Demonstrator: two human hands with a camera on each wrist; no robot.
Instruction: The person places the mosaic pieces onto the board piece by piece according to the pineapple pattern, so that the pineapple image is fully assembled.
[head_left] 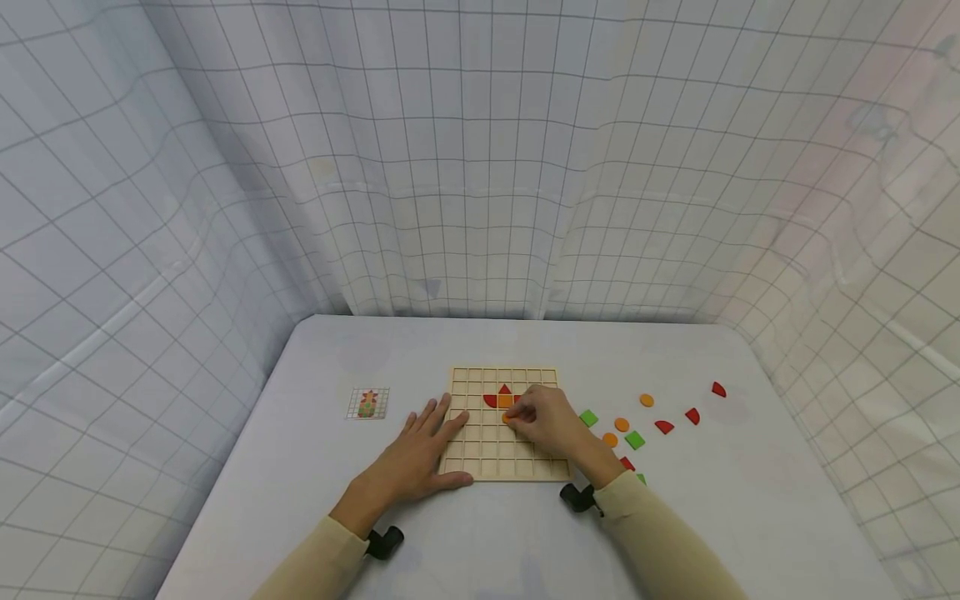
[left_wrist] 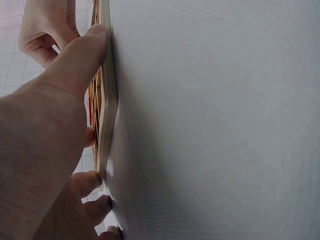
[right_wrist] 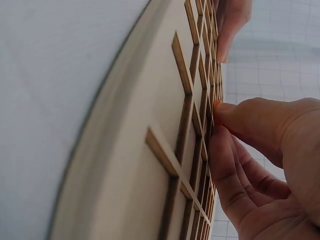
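A pale wooden grid board (head_left: 495,468) lies on the white table. My left hand (head_left: 420,454) rests along its left edge with fingers spread, the thumb at the near left corner. Over the middle cells, my right hand (head_left: 553,423) pinches an orange disc (right_wrist: 217,111) between thumb and fingers, right at the board's surface. Just beyond it, an orange square (head_left: 506,402) sits in a cell. A red quarter-circle (head_left: 490,401) is left of that square, a red triangular-looking piece (head_left: 505,389) lies above it, and another red piece shows to its right, partly hidden by my right hand.
Right of the board lie loose pieces: orange discs (head_left: 622,425), green squares (head_left: 635,440) and red quarter-circles (head_left: 664,427); some are partly behind my right forearm. A small gridded card (head_left: 367,403) with a coloured figure lies to the left. White checked curtains (head_left: 480,167) surround the table.
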